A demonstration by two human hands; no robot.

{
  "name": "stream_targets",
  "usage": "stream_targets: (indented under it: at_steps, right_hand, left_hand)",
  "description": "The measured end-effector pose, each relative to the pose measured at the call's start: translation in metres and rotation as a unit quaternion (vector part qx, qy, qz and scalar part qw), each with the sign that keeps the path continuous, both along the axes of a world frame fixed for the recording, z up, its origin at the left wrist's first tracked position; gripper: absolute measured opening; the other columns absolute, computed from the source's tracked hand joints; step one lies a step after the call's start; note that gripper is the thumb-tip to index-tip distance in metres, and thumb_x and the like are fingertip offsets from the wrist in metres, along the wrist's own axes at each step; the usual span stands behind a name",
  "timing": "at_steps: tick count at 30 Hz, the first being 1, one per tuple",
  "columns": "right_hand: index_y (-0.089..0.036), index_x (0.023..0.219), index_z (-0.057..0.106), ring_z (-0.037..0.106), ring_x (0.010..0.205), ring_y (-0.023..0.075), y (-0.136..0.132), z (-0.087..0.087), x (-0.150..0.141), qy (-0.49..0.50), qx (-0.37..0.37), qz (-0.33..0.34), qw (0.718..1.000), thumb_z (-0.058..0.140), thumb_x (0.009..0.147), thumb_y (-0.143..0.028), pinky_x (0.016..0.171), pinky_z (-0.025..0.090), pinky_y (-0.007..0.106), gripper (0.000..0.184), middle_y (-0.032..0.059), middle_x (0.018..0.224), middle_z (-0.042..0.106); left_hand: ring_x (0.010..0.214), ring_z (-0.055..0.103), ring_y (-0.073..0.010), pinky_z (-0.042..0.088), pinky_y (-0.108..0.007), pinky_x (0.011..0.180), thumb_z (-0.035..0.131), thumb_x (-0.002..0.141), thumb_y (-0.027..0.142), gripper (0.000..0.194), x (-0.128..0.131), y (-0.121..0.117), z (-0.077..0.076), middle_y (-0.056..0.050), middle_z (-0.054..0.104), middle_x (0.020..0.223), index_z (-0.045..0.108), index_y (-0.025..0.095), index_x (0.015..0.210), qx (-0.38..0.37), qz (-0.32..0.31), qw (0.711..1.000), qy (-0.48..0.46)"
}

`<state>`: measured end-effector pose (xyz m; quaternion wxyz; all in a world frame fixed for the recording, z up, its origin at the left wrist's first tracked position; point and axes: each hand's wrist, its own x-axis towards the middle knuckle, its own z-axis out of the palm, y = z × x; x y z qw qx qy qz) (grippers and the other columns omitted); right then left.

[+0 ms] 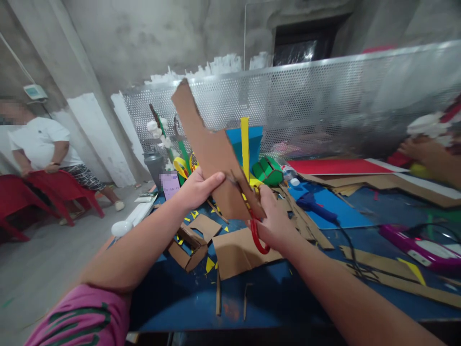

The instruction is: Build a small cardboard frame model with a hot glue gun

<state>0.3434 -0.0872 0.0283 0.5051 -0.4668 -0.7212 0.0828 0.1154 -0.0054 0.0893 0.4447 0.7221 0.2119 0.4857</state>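
Note:
My left hand (201, 189) grips an irregular piece of brown cardboard (212, 154), thumb on its near face, holding it tilted above the table. In my right hand (272, 216) is a pair of scissors with red handles (255, 235). Their blades lie across the lower right part of the cardboard, where a narrow strip stands partly apart from it. Below lies a flat cardboard sheet (237, 252), with a small folded cardboard form (189, 247) to its left. Behind the cardboard stand an upright yellow strip (245, 149) and a green paper form (267, 171).
Yellow scraps (210, 264) and cardboard strips litter the blue table (284, 300). To the right are a dark blue glue gun (317, 206), its cable, and a purple device (421, 247). A perforated metal panel (306, 105) rises behind. A person (45, 139) stands at left by red chairs (59, 192).

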Motion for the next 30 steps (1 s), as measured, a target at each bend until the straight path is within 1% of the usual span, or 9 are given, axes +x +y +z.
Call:
stream_targets:
  at_steps: [3, 6, 8, 10, 13, 15, 23, 27, 30]
  right_hand:
    - [-0.027, 0.108, 0.043, 0.059, 0.11, 0.0397, 0.0, 0.001, 0.004, -0.051, 0.063, -0.073, 0.994, 0.069, 0.08, -0.044, 0.096, 0.051, 0.057, 0.041, 0.0155, 0.115, 0.06]
    - [-0.026, 0.115, 0.041, 0.056, 0.115, 0.0409, -0.001, 0.003, 0.005, -0.081, 0.099, -0.084, 0.988, 0.067, 0.079, -0.034, 0.1, 0.049, 0.057, 0.045, 0.0172, 0.118, 0.059]
    - [-0.027, 0.115, 0.039, 0.056, 0.115, 0.0401, -0.002, 0.004, 0.006, -0.092, 0.098, -0.075, 0.988, 0.067, 0.08, -0.031, 0.1, 0.049, 0.056, 0.046, 0.0161, 0.117, 0.057]
    - [-0.027, 0.114, 0.037, 0.057, 0.114, 0.0398, -0.001, 0.003, 0.008, -0.095, 0.089, -0.071, 0.989, 0.067, 0.08, -0.03, 0.099, 0.05, 0.055, 0.046, 0.0154, 0.117, 0.057]
    - [-0.027, 0.114, 0.037, 0.057, 0.114, 0.0406, 0.002, 0.002, 0.012, -0.103, 0.075, -0.075, 0.989, 0.068, 0.074, -0.027, 0.1, 0.05, 0.056, 0.051, 0.0162, 0.118, 0.057]
    - [-0.026, 0.115, 0.038, 0.058, 0.116, 0.0417, 0.004, 0.001, 0.014, -0.108, 0.064, -0.072, 0.989, 0.069, 0.07, -0.026, 0.101, 0.051, 0.057, 0.055, 0.0172, 0.12, 0.058]
    - [-0.026, 0.113, 0.041, 0.062, 0.112, 0.0396, 0.004, 0.008, 0.015, -0.077, -0.021, 0.01, 0.997, 0.072, 0.076, -0.043, 0.094, 0.054, 0.052, 0.052, 0.0173, 0.119, 0.062]
    - [-0.028, 0.103, 0.041, 0.064, 0.104, 0.0373, 0.004, 0.009, 0.015, -0.047, -0.042, 0.018, 0.998, 0.07, 0.081, -0.052, 0.088, 0.053, 0.049, 0.044, 0.014, 0.111, 0.064]
    - [-0.029, 0.101, 0.044, 0.065, 0.104, 0.0365, 0.006, 0.007, 0.016, -0.016, -0.047, 0.031, 0.998, 0.072, 0.082, -0.052, 0.087, 0.053, 0.047, 0.041, 0.012, 0.108, 0.066]
  left_hand:
    - [0.1, 0.082, -0.0333, 0.067, -0.044, 0.091, 0.094, 0.062, 0.086, 0.077, -0.01, 0.01, 0.003, -0.011, 0.084, 0.094, 0.08, 0.02, 0.099, 0.011, -0.017, 0.999, 0.037]
    - [0.09, 0.08, -0.0288, 0.065, -0.041, 0.086, 0.095, 0.064, 0.083, 0.068, -0.016, 0.011, 0.011, -0.01, 0.079, 0.08, 0.076, 0.019, 0.08, 0.041, -0.035, 0.996, 0.075]
    - [0.085, 0.078, -0.0262, 0.065, -0.04, 0.084, 0.094, 0.067, 0.081, 0.066, -0.015, 0.008, 0.013, -0.009, 0.077, 0.078, 0.075, 0.019, 0.074, 0.055, -0.042, 0.995, 0.077]
    - [0.085, 0.079, -0.0263, 0.066, -0.04, 0.086, 0.095, 0.067, 0.08, 0.065, -0.012, 0.006, 0.01, -0.009, 0.08, 0.082, 0.078, 0.019, 0.082, 0.046, -0.034, 0.996, 0.062]
    - [0.099, 0.083, -0.0318, 0.067, -0.044, 0.093, 0.096, 0.067, 0.075, 0.07, -0.006, 0.006, 0.0, -0.012, 0.087, 0.103, 0.083, 0.019, 0.105, 0.005, -0.009, 0.999, 0.042]
    - [0.107, 0.083, -0.0356, 0.067, -0.046, 0.097, 0.095, 0.069, 0.073, 0.071, -0.003, 0.007, -0.005, -0.015, 0.087, 0.115, 0.083, 0.018, 0.112, -0.01, -0.006, 0.999, 0.049]
    - [0.117, 0.081, -0.0356, 0.066, -0.045, 0.103, 0.094, 0.076, 0.068, 0.067, 0.001, -0.002, -0.001, -0.015, 0.086, 0.124, 0.082, 0.016, 0.117, 0.013, -0.012, 0.997, 0.074]
    - [0.121, 0.079, -0.0354, 0.064, -0.046, 0.106, 0.094, 0.077, 0.069, 0.072, 0.003, -0.004, -0.001, -0.016, 0.084, 0.131, 0.081, 0.015, 0.121, 0.013, -0.02, 0.996, 0.081]
    - [0.121, 0.079, -0.0356, 0.064, -0.046, 0.106, 0.093, 0.079, 0.07, 0.072, 0.006, -0.005, -0.003, -0.017, 0.083, 0.132, 0.08, 0.014, 0.122, 0.0, -0.025, 0.996, 0.087]
